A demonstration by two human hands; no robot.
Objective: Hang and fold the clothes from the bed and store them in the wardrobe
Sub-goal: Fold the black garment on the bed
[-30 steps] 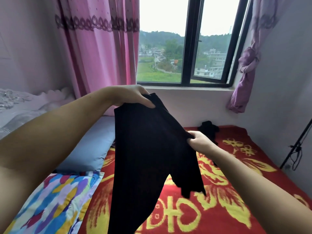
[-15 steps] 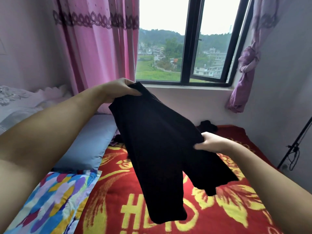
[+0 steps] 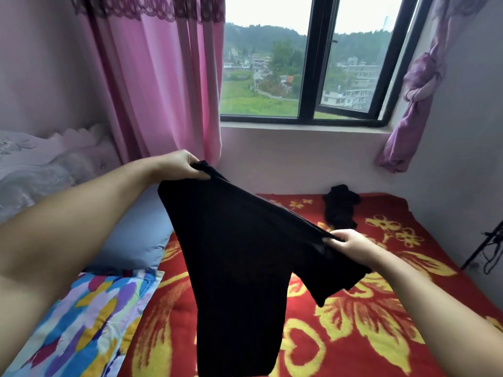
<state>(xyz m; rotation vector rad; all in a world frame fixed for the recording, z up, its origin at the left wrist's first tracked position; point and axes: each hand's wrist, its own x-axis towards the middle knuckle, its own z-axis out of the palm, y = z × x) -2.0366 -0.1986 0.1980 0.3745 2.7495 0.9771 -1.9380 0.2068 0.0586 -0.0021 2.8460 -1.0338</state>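
Observation:
A black pair of trousers hangs in the air above the bed, stretched by its waistband between both hands. My left hand pinches the upper left end of the waistband. My right hand grips the lower right end. One leg hangs straight down past the frame's lower edge, the other juts out short under my right wrist. A second black garment lies crumpled on the red and yellow flowered blanket near the wall under the window.
A pale blue pillow and a multicoloured pillow lie at the bed's left. A pink curtain hangs at left, a knotted purple one at right. A black stand with cables leans by the right wall.
My hands have moved further apart and pulled the waistband taut. The right hand has dropped lower and to the right, and the trouser legs have swung down.

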